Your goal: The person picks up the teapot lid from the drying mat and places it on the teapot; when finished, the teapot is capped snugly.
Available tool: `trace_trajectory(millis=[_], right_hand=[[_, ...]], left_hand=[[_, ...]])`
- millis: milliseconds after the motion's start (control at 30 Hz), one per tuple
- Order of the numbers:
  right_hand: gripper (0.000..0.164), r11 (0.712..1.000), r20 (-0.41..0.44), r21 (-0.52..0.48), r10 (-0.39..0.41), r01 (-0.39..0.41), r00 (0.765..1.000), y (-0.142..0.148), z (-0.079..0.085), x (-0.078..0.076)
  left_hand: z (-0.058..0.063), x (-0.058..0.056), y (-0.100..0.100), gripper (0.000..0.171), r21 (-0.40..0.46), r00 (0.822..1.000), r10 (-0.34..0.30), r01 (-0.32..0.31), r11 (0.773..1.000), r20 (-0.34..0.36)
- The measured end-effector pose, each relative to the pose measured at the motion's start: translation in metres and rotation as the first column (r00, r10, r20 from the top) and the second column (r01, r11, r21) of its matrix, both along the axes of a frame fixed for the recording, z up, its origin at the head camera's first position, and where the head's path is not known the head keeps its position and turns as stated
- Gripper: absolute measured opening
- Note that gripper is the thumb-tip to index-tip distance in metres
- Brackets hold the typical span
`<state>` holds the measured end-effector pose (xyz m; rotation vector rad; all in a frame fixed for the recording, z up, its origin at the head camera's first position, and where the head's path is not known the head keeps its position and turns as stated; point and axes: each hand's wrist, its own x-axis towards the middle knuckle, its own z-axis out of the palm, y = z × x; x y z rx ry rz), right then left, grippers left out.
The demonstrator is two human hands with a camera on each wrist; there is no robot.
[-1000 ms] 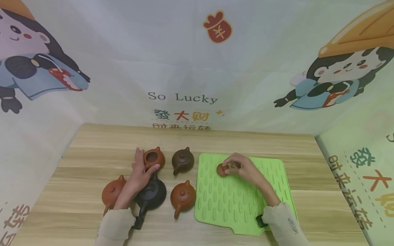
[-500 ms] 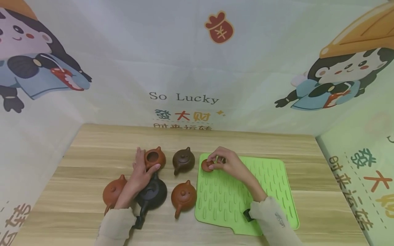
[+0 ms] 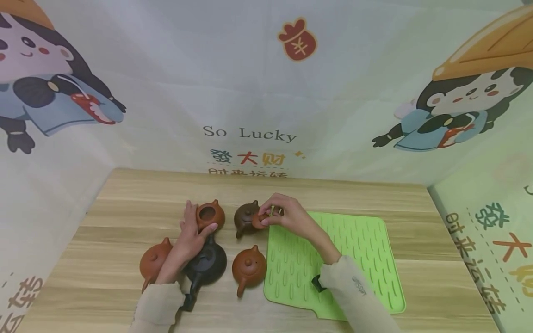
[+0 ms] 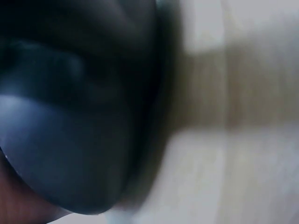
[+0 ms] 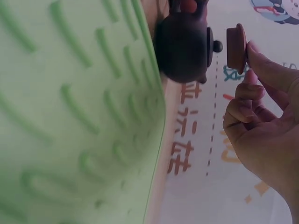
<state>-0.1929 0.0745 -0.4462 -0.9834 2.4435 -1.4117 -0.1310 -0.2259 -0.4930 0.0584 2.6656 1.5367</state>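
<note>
A lidless reddish-brown teapot (image 3: 210,216) stands at the back left of the table, its round opening facing up. My left hand (image 3: 190,237) holds it from the left and front, thumb across its near side. Between the thumb and fingers of my right hand (image 3: 287,213) is a reddish-brown teapot lid (image 5: 237,48), pinched by its knob. In the head view the lid hangs over the right edge of a dark brown lidded teapot (image 3: 244,217). The right wrist view shows the lid raised, apart from that dark teapot. A black teapot (image 3: 206,264) lies beneath my left wrist.
Two more reddish-brown lidded teapots stand nearer: one teapot (image 3: 154,260) left of my left forearm, one teapot (image 3: 249,267) right of the black one. A green ridged mat (image 3: 354,259) covers the right-centre of the wooden table (image 3: 441,259). A printed cloth (image 3: 358,152) rises behind.
My right hand has carried the lid left, from over the green mat to the edge of the dark brown teapot. My left hand has stayed on the lidless teapot.
</note>
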Motion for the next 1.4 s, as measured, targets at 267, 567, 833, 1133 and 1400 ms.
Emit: trace_trajectory(millis=[267, 567, 833, 1133, 1400], right_hand=[[0.019, 0.998, -0.041, -0.023, 0.054, -0.055, 0.998, -0.026, 0.0, -0.005], [0.018, 0.996, 0.0, 0.029, 0.08, -0.08, 0.997, -0.056, -0.003, -0.005], [0.017, 0.996, 0.005, 0.037, 0.076, -0.076, 0.997, -0.08, -0.002, -0.007], [0.015, 1.0, -0.05, 0.03, -0.002, 0.003, 0.999, -0.1, 0.0, -0.013], [0.013, 0.997, -0.029, 0.08, -0.002, 0.004, 1.0, -0.12, -0.003, -0.021]], left_hand=[[-0.002, -0.001, 0.0, 0.078, 0.0, 1.0, 0.0, 0.0, 1.0, -0.001], [-0.005, -0.001, -0.002, 0.077, 0.001, 1.0, 0.009, -0.009, 1.0, -0.017], [-0.004, 0.0, -0.001, 0.07, 0.008, 0.999, 0.008, -0.008, 1.0, -0.05], [-0.004, 0.0, 0.001, 0.068, 0.025, 0.998, 0.016, -0.014, 1.0, -0.056], [-0.006, 0.0, -0.001, 0.069, 0.045, 0.997, 0.026, -0.023, 0.999, -0.067]])
